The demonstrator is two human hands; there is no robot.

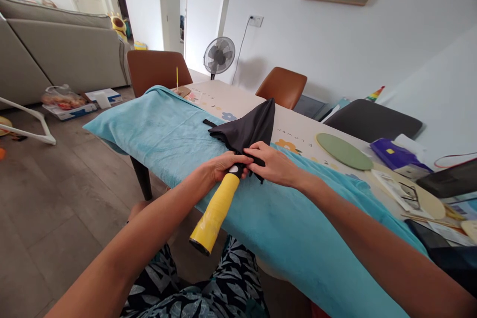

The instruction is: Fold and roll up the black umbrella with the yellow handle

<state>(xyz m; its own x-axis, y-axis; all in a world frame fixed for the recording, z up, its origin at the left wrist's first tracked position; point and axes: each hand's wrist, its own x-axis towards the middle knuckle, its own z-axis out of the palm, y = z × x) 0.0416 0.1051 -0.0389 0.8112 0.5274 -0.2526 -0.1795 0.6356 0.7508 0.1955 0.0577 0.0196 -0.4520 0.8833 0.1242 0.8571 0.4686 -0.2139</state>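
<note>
A folded black umbrella with a yellow-wrapped handle lies slantwise over the table's near edge, its canopy loosely gathered and pointing away from me. My left hand is closed around the neck, just above the handle and its pale button. From the right, my right hand grips the bottom of the canopy, with dark fabric under its fingers. The thumbs nearly meet at the shaft, and the palms hide part of it. A short black strap sticks out on the left of the canopy. Beneath lies a light blue cloth.
The patterned table carries a green oval mat, a purple packet and glasses on the right. Brown chairs and a dark chair stand around it. A fan is behind; a sofa is left.
</note>
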